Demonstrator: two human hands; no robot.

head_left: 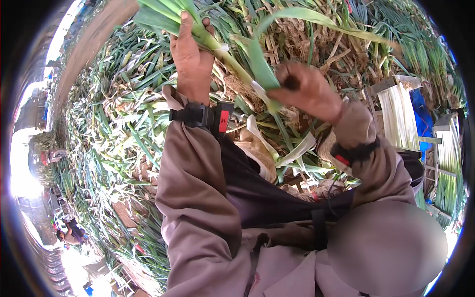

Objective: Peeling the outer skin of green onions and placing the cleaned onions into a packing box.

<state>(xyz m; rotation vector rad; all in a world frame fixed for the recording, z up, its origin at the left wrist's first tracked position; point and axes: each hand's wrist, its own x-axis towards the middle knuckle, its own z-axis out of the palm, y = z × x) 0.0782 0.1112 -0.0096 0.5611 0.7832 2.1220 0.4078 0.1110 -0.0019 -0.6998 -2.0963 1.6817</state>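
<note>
My left hand [194,55] is wrapped around a large leek [232,64] just below its green leaves, thumb pointing up along it. The leek slants from the upper left toward the middle, its paler stem crossing in front of my right hand. Slightly smeared by motion, my right hand [312,91] is closed beside the lower stem. From its fingers a loose green leaf [262,62] rises and arches over to the right. Whether this leaf is still joined to the stem I cannot tell. Peeled pale leaf strips [299,151] lie below the hands.
Unpeeled leeks with dry roots [297,39] are heaped beyond my hands. Stripped leaves [123,99] cover the ground on the left. At the right, white-stemmed leeks [398,116] sit in a wooden rack, with a second rack of leeks [447,163] beyond. Another person [71,232] is far off left.
</note>
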